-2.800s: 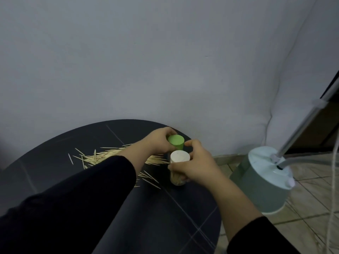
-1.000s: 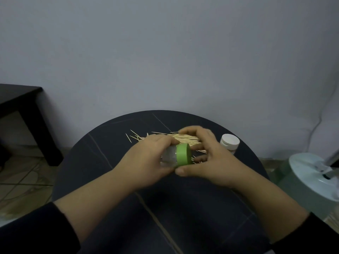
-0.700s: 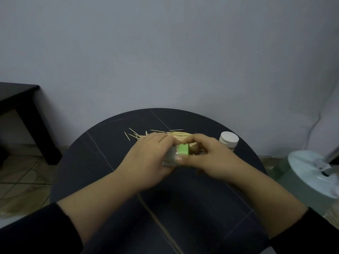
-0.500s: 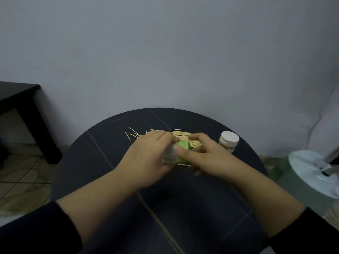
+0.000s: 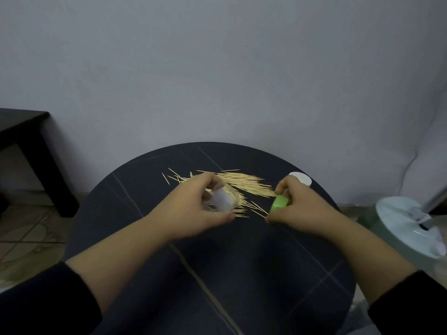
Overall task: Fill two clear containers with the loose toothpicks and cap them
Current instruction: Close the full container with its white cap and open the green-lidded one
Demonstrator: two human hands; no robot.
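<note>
My left hand [image 5: 193, 211] grips an uncapped clear container [image 5: 221, 199], tilted on its side just above the round dark table [image 5: 242, 274]. Its open mouth faces the pile of loose toothpicks [image 5: 244, 183] spread across the table's far middle. My right hand [image 5: 297, 209] holds the green cap [image 5: 279, 203], apart from the container and to its right. Behind my right hand stands a second container with a white cap [image 5: 301, 178], mostly hidden by my fingers.
A pale green round appliance [image 5: 408, 228] with a hose stands on the floor at the right. A dark low table [image 5: 26, 141] is at the far left. A grey wall rises right behind the round table.
The green cap has come off the clear container. My hands, joined around it before, have moved apart, the right one carrying the cap to the right.
</note>
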